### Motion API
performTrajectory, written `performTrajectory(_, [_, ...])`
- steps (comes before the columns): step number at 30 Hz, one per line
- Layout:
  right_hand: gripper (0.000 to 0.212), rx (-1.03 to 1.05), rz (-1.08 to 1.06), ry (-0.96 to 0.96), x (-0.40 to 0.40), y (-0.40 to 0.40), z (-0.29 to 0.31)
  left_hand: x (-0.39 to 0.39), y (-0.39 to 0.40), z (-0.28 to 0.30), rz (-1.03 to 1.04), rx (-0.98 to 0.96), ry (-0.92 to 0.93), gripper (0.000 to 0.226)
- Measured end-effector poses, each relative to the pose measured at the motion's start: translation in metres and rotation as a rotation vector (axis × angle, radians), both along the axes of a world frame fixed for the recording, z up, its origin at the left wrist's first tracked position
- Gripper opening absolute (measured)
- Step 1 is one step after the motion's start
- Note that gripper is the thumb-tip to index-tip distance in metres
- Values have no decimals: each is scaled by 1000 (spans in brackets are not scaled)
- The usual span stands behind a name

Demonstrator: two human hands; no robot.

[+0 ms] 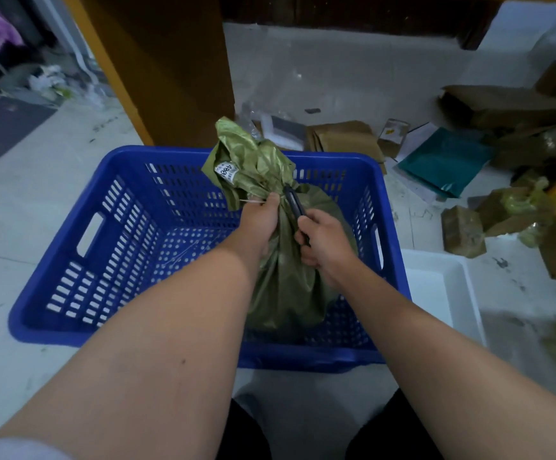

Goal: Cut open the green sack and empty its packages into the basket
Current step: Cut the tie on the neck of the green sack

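Note:
A green sack [283, 287] stands upright inside the blue plastic basket [114, 234], toward its right side. Its neck is tied off, and the bunched top with a white label [227, 171] flares above the tie. My left hand [260, 220] is shut around the sack's neck just below the tie. My right hand [323, 240] grips a black cutter [295, 202], whose tip rests against the neck on the right side. No packages show; the sack hides its contents.
The basket sits on a pale floor. A white tray [436, 293] lies to its right. Brown cardboard boxes [462, 230], a teal mailer [442, 161] and loose packaging litter the floor at right. A yellow-edged brown panel [157, 68] stands behind the basket.

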State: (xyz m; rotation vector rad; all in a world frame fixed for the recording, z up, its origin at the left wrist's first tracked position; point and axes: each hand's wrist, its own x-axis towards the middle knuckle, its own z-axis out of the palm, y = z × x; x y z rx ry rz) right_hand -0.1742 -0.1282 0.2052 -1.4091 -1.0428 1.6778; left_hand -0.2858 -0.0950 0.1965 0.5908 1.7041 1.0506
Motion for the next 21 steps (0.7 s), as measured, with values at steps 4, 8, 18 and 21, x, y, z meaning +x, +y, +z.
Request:
performTrajectory(4, [27,18,-85,-39,-3,-7,-5,-2,-2,-3,21,8,-57,22])
performTrajectory(8, [24,7,-146,39,1,-10,0,-3,2,-9,24,10,-73,22])
performTrajectory(18, [23,-104,-37,13,3,-13,-1,-5,8,-23,44,-33,-138,24])
performTrajectory(21, [26,-105,-33,-5,1,-12,-1,-5,8,-27,51,-25,-137,24])
